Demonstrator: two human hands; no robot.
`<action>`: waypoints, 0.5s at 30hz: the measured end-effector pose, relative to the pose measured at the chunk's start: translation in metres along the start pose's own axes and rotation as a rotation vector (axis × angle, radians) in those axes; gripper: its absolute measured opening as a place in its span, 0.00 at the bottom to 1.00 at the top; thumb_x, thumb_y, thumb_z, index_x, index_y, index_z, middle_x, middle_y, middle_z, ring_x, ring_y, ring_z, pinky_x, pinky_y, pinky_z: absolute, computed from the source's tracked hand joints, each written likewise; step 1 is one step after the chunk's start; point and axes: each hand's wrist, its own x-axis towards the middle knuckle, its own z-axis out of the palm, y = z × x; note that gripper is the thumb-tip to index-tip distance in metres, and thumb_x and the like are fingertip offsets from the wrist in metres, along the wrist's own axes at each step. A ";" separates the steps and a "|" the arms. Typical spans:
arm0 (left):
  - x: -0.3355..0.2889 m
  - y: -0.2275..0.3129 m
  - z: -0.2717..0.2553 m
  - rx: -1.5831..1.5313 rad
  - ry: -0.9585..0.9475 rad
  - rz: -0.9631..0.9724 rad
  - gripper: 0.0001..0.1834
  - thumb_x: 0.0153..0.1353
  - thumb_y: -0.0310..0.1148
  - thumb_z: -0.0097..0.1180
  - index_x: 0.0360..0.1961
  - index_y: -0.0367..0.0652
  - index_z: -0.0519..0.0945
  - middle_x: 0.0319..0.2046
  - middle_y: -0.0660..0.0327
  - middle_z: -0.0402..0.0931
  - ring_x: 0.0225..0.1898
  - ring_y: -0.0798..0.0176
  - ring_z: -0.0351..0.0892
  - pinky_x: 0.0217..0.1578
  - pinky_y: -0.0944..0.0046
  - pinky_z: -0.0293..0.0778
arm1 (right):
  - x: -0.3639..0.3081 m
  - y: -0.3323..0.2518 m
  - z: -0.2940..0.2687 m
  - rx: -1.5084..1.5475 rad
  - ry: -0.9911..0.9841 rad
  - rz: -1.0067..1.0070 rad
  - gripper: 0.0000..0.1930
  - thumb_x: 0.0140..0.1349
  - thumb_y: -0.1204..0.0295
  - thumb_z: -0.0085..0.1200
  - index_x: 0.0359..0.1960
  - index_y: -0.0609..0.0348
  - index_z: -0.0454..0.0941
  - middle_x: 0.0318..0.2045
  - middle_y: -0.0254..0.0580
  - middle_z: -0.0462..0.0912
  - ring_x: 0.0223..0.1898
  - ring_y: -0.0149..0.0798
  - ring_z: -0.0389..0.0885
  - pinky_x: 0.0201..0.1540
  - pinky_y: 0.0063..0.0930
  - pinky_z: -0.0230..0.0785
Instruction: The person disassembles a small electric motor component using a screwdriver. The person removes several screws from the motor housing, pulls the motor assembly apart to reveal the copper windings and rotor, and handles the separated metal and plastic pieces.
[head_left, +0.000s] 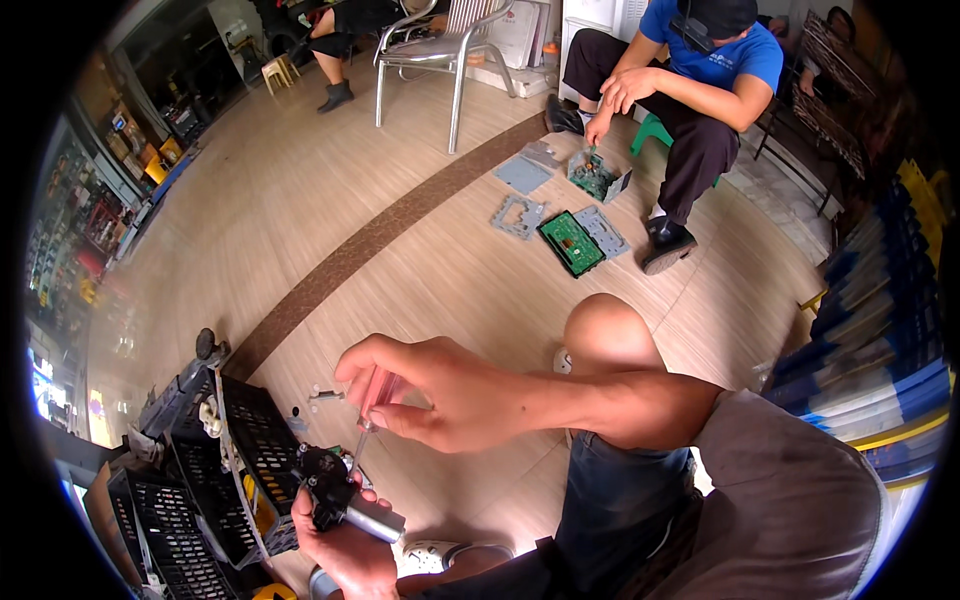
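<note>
My left hand (352, 556), low in the head view, is closed around a small electric motor (374, 519) with a silver cylindrical can and a black gear housing (325, 482). Above it, my right hand (445, 392) grips a screwdriver (379, 392) by its reddish see-through handle. The thin metal shaft slants down to the black housing. Whether the tip sits in a screw is too small to tell.
Black plastic crates (180, 520) stand at lower left. Farther off, a co-worker in a blue shirt (715, 50) handles an opened electronic unit (595, 177); a green circuit board (572, 243) and grey metal plates (523, 174) lie nearby. A metal chair (450, 45) stands behind.
</note>
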 end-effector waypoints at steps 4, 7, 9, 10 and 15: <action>-0.002 0.000 0.000 0.006 -0.007 -0.002 0.28 0.66 0.55 0.47 0.53 0.43 0.78 0.37 0.59 0.79 0.31 0.62 0.78 0.32 0.59 0.75 | -0.001 -0.006 -0.003 -0.047 -0.030 0.073 0.20 0.63 0.78 0.57 0.55 0.65 0.65 0.36 0.50 0.84 0.39 0.46 0.86 0.43 0.40 0.80; -0.003 0.000 0.001 0.015 -0.001 0.002 0.28 0.66 0.55 0.49 0.54 0.43 0.78 0.37 0.59 0.79 0.31 0.62 0.78 0.32 0.59 0.75 | -0.002 -0.007 -0.002 -0.132 -0.061 0.145 0.20 0.64 0.78 0.56 0.55 0.66 0.64 0.37 0.51 0.84 0.40 0.47 0.86 0.44 0.40 0.81; -0.002 0.000 0.001 0.015 -0.002 0.001 0.28 0.65 0.55 0.49 0.54 0.43 0.78 0.36 0.59 0.79 0.31 0.62 0.78 0.32 0.60 0.75 | -0.003 -0.002 0.004 -0.096 0.045 -0.062 0.20 0.64 0.77 0.56 0.56 0.65 0.64 0.36 0.51 0.85 0.39 0.48 0.86 0.42 0.41 0.80; -0.002 -0.001 0.001 0.023 -0.004 -0.002 0.28 0.65 0.55 0.50 0.54 0.43 0.78 0.36 0.59 0.80 0.31 0.62 0.78 0.32 0.59 0.75 | -0.002 -0.002 0.004 -0.097 0.042 -0.066 0.20 0.64 0.77 0.56 0.56 0.65 0.64 0.36 0.51 0.85 0.39 0.48 0.86 0.42 0.41 0.80; 0.001 -0.002 -0.006 0.038 0.004 0.011 0.27 0.64 0.55 0.51 0.54 0.45 0.79 0.35 0.58 0.80 0.31 0.61 0.78 0.33 0.58 0.74 | -0.001 -0.012 -0.003 -0.079 -0.110 0.100 0.20 0.64 0.79 0.55 0.56 0.66 0.64 0.46 0.55 0.82 0.45 0.47 0.85 0.44 0.42 0.79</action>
